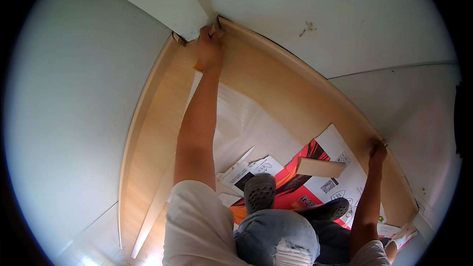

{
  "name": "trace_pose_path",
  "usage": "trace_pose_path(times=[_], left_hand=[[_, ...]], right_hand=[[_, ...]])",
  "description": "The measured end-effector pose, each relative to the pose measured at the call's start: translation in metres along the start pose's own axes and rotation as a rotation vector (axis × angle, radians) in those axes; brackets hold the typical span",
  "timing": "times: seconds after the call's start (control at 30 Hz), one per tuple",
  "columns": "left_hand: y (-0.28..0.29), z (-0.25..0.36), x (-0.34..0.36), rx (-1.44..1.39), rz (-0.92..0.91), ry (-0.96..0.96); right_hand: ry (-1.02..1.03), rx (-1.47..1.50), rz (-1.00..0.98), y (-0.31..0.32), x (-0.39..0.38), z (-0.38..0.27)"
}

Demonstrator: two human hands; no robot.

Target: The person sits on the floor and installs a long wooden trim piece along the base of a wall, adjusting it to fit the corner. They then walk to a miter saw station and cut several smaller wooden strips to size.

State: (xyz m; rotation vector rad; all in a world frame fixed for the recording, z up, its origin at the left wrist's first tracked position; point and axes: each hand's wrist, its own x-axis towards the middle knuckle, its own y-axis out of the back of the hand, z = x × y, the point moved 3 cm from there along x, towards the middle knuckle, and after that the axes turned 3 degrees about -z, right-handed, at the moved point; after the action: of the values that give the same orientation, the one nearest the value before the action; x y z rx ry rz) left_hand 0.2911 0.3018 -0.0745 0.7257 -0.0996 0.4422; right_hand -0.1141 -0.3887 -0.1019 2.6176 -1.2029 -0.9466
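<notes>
My left hand (pixel 210 49) reaches to the far corner of a light-brown wooden board surface (pixel 256 69) with raised edges. Its fingers are bent closed beside the post, around a small pale piece (pixel 215 30) that I cannot make out. Out to the right, my right hand (pixel 378 151) rests at the raised wooden edge strip (pixel 352 106), where that edge meets the pale wall. The right fingers are curled together against the strip; whatever they may hold is hidden.
Printed cardboard (pixel 325 150) in red, white and black lies under my clog-style shoes (pixel 259 192). A brown cardboard strip (pixel 321 167) sits on it. Pale sheeting (pixel 241 118) covers the middle. A long thin strip (pixel 150 221) lies at left. Pale walls (pixel 84 108) stand around.
</notes>
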Motion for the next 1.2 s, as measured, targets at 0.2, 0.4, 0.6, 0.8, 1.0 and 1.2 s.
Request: trace_pose_path(times=[0.2,0.4,0.6,0.8,1.0,1.2], left_hand=[[-0.016,0.003,0.007,-0.153,0.140,0.140],[-0.033,-0.010,0.010,0.122,0.146,0.014],[-0.037,-0.012,0.013,0.198,0.171,-0.027],[-0.040,-0.013,0.016,0.300,0.094,0.031],[-0.044,-0.017,0.020,0.414,0.027,-0.048],[-0.044,-0.024,0.024,0.484,-0.009,-0.135]], right_hand=[[-0.035,0.011,0.030,-0.009,-0.004,-0.004],[-0.032,0.040,0.023,-0.005,-0.006,-0.004],[-0.061,0.076,0.069,-0.017,-0.017,-0.013],[-0.050,-0.001,0.028,-0.011,-0.011,-0.009],[-0.040,0.071,0.006,-0.005,-0.006,-0.003],[0.019,0.034,-0.049,-0.009,-0.015,-0.009]])
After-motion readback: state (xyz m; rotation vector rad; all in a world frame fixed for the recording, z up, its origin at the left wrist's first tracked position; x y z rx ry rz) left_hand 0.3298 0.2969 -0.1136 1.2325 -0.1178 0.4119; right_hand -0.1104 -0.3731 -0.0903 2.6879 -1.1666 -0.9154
